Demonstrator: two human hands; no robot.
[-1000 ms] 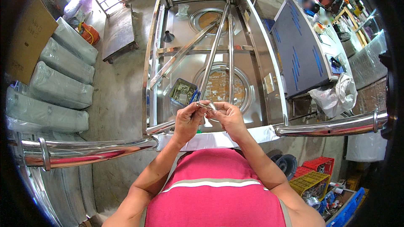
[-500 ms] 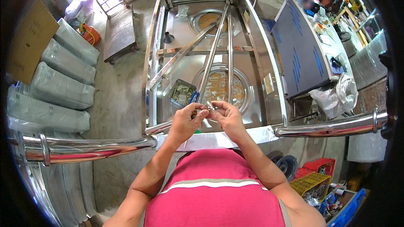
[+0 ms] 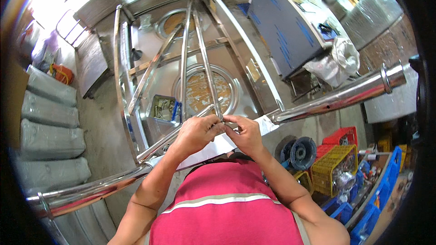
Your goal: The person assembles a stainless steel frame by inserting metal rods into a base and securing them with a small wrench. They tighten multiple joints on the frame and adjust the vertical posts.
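My left hand (image 3: pixel 194 135) and my right hand (image 3: pixel 247 135) meet over the near edge of a stainless steel frame (image 3: pixel 268 86), fingertips pinched together. Between them is a small shiny metal piece (image 3: pixel 223 121), mostly hidden by the fingers. A long steel tube (image 3: pixel 203 47) runs from the frame's far end to my fingertips; whether the piece touches its end I cannot tell. A second tube (image 3: pixel 184 68) lies to its left. Close to my left hand stands a small bin (image 3: pixel 176 112) of metal parts.
Wrapped bundles (image 3: pixel 52 138) line the left, by a flat trolley (image 3: pixel 92 61). Thick polished pipes (image 3: pixel 336 94) extend both ways from the near edge. At right are a workbench (image 3: pixel 281 27), a white plastic bag (image 3: pixel 334 63), a yellow crate (image 3: pixel 331 168) and a blue bin (image 3: pixel 377 199).
My view has turned and shifted right, so the frame appears tilted and further left. My hands have come to the near end of a tube, still pinching the small metal piece.
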